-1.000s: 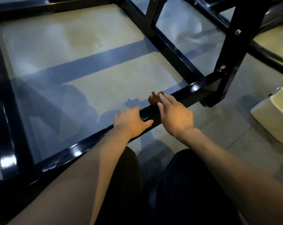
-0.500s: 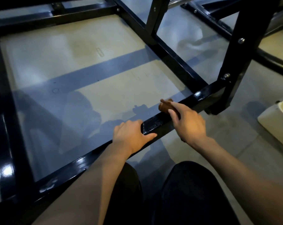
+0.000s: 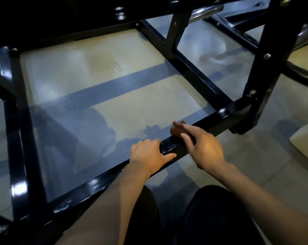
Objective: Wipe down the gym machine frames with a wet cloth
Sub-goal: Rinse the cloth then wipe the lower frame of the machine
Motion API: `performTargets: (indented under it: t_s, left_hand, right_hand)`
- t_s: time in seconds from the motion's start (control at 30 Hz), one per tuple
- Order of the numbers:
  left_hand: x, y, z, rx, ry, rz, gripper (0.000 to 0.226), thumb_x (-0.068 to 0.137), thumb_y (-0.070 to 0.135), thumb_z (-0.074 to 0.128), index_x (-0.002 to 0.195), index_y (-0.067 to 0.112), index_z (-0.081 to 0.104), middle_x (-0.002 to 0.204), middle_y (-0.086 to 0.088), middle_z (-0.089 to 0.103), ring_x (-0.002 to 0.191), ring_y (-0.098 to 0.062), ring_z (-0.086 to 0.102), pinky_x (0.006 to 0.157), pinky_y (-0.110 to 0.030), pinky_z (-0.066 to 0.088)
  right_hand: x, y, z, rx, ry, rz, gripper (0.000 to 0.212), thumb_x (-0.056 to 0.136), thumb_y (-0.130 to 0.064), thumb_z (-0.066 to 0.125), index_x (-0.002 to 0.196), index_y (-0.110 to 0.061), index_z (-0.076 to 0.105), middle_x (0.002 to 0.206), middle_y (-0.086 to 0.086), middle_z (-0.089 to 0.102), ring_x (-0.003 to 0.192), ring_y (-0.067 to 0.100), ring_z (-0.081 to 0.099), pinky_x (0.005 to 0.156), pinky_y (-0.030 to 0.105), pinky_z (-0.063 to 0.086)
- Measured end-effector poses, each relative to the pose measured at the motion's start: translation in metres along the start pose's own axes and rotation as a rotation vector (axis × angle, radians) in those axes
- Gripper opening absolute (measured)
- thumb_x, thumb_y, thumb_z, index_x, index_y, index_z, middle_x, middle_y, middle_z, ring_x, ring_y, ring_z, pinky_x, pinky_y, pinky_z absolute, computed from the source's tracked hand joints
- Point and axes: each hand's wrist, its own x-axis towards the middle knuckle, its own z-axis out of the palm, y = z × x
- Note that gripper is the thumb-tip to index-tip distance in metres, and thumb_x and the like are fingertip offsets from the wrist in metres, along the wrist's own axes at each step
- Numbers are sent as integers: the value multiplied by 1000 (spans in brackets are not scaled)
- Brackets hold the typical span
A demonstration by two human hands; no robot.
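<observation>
Left hand: the left hand lies at lower centre of the frame, palm down over the glossy black square-tube steel base bar. Its fingers curl over the far edge of the bar and its thumb lies along the near face, so it grips the bar.

Right hand: the right hand sits just right of the left hand, over the same bar. Its fingers are bent over a small reddish-brown wadded cloth and press it onto the top face of the bar. The hand is motion-blurred; the exact grip on the cloth cannot be told.

Cloth position: centre of the frame, on the bar, protruding beyond the right fingertips, well apart from the left hand.

Base bar: runs diagonally from lower left to centre right, where it meets a black upright post with silver bolts at upper right.

Frame members: a black cross rail runs from upper centre down to the bar; a black side rail stands at left.

Floor: pale beige smooth floor with a grey stripe across the middle, visible inside the frame.

Container: a white plastic container sits on the floor at the right edge, cut off by the frame.

Person: dark trousers at bottom centre.

Markings: a faint embossed mark shows on the bar between the hands; unreadable.
</observation>
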Motion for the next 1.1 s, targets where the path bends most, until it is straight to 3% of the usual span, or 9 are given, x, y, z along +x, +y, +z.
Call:
performTargets:
  t_s: [0.1, 0.27, 0.37, 0.47, 0.57, 0.8, 0.97, 1.03, 1.1]
  left_hand:
    - [0, -1, 3, 7, 2, -12, 63, 83, 85, 47, 116, 34, 64, 92, 4, 66, 96, -24, 64, 81, -36, 47]
    - [0, -2, 5, 72, 29, 39, 65, 87, 84, 41, 117, 30, 61, 97, 1, 68, 96, -27, 64, 82, -36, 48]
    - [2, -3, 4, 103, 33, 60, 64, 87, 84, 41, 115, 30, 60, 99, 0, 69, 97, -27, 64, 75, -35, 46]
    - [4, -2, 3, 122, 40, 64, 62, 86, 83, 41, 109, 29, 58, 93, 3, 69, 89, -24, 66, 76, -35, 50]
    - [5, -2, 5, 125, 90, 81, 60, 84, 82, 42, 105, 29, 59, 86, 5, 68, 81, -21, 67, 75, -34, 54]
    - [5, 0, 16, 184, 142, 105, 59, 89, 79, 38, 99, 23, 53, 76, 6, 60, 73, -22, 62, 65, -32, 47]
    - [4, 2, 16, 172, 178, 102, 59, 85, 78, 47, 90, 20, 55, 71, 0, 66, 65, -28, 66, 57, -31, 46]
    - [5, 3, 15, 171, 169, 123, 59, 86, 77, 50, 91, 19, 57, 76, -2, 70, 68, -32, 67, 57, -32, 41]
    - [7, 4, 13, 152, 149, 123, 59, 86, 76, 51, 91, 18, 54, 78, -5, 70, 70, -35, 66, 60, -33, 35]
  right_hand:
    - [25, 27, -18, -156, -60, 6, 38, 104, -48, 51, 142, -43, 57, 127, -7, 71, 104, 24, 69, 79, 37, 53]
    - [73, 88, -51, -197, 124, 479, 44, 106, -47, 47, 147, -31, 55, 121, 14, 71, 108, 39, 67, 88, 47, 54]
    - [51, 47, -25, -134, 127, 374, 41, 106, -41, 50, 143, -27, 59, 125, 9, 71, 108, 36, 68, 86, 42, 54]
    - [7, -3, -1, -19, -3, 54, 36, 106, -38, 52, 140, -31, 60, 127, -5, 69, 105, 20, 69, 81, 31, 52]
    - [3, 3, -4, -50, -79, -137, 37, 107, -43, 48, 143, -37, 54, 133, -12, 65, 109, 15, 66, 82, 35, 55]
    - [66, 74, -38, -88, 162, 426, 41, 108, -39, 47, 147, -27, 55, 136, 6, 65, 119, 34, 64, 94, 43, 52]
    - [5, 7, 9, 41, -58, 99, 40, 107, -43, 44, 146, -36, 52, 146, -10, 57, 115, 25, 63, 91, 47, 57]
    - [1, 19, -1, 40, -99, -36, 42, 107, -46, 44, 149, -37, 49, 151, -12, 53, 119, 25, 62, 93, 47, 56]
    - [25, 54, -18, 32, -34, 48, 43, 106, -47, 45, 148, -36, 50, 150, -10, 55, 124, 26, 62, 99, 46, 53]
